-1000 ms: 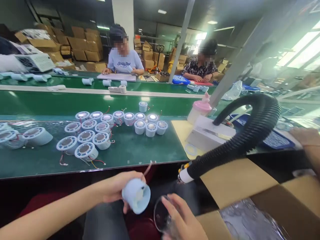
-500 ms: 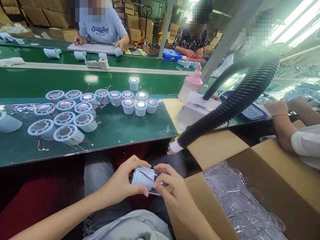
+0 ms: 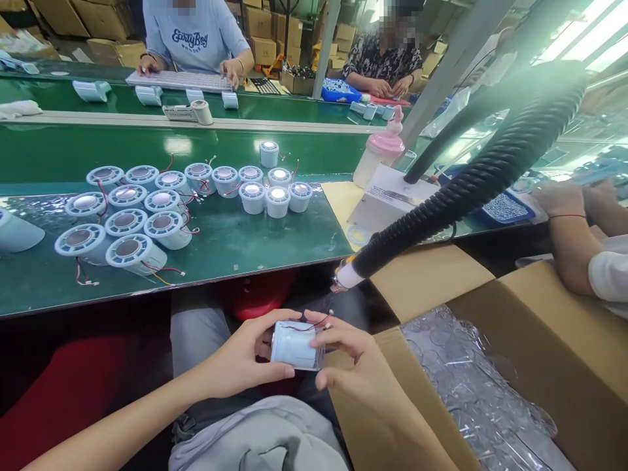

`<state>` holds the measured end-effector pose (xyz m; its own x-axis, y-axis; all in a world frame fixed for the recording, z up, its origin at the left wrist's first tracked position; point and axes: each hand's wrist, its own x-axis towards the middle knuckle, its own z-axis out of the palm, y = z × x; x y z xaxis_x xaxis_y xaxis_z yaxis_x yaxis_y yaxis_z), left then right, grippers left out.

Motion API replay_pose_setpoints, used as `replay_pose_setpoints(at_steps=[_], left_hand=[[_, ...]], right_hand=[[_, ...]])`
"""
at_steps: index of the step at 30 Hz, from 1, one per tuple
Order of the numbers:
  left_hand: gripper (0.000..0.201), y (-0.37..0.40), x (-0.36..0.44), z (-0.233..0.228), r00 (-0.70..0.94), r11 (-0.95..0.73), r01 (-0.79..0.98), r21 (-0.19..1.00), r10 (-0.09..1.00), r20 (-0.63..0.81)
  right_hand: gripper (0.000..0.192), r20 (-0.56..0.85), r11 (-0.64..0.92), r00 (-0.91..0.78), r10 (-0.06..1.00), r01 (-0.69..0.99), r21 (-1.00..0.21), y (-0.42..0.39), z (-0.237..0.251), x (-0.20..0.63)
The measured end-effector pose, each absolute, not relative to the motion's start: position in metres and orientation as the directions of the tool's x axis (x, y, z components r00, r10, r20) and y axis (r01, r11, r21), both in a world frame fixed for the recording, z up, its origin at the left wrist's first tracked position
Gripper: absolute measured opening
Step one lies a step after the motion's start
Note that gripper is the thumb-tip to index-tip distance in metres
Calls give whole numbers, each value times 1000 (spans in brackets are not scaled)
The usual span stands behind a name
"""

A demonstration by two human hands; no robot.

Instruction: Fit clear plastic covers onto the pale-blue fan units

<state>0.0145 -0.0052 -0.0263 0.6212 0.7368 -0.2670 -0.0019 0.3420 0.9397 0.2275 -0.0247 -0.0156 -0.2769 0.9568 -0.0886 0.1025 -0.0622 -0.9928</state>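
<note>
Above my lap, a light-blue cylindrical housing [image 3: 293, 345] lies on its side between my hands. My left hand [image 3: 244, 356] is closed around its left end, thumb below and fingers over the top. A clear plastic cover [image 3: 319, 358] sits around the housing's right end. My right hand [image 3: 354, 356] grips that cover, with fingers at its top and side and the thumb near its lower edge. Thin red and black wires [image 3: 318, 323] with a small white connector stick out along the top, by my right fingers. The housing's far side is hidden.
Several similar blue housings [image 3: 128, 250] with wires stand on the green bench [image 3: 230, 245]. A black corrugated hose [image 3: 441, 199] slants down at right. An open cardboard box [image 3: 549, 366] holds clear plastic covers [image 3: 456, 373]. A pink-lidded bottle [image 3: 385, 145] stands behind. Co-workers sit across and at right.
The housing has moved slightly right and turned, so its wires now run along the top. My right fingers have shifted on the cover. Across the bench, a co-worker has set down a blue part.
</note>
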Motion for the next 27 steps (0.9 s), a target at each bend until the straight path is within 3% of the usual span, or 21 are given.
replay_pose_setpoints(at_steps=[2,4,9,13,18,27], left_hand=[[60,-6,14,-26,636,433,-80,898,716,-288],[65,-7,13,-25,645,499,-92,862,689,-331],[76,-6,11,-23,659,486,-38,873,669,-344],[70,-5,8,-19,657,345,-14,939,711,-251],[75,-5,4,-16,671,206,51,977,717,-186],[79,-2,-4,-18,694,-109,240,965,714,-92]], right_hand=[[37,29,126,-342,939,266,-956,-29,-17,231],[40,114,259,-378,919,360,-896,-33,-18,234],[37,189,340,-384,904,376,-862,-34,-18,238],[43,150,279,-373,916,323,-904,-34,-19,236],[48,21,88,-333,943,188,-978,-36,-20,234],[45,-172,-178,-365,915,18,-984,-36,-15,234]])
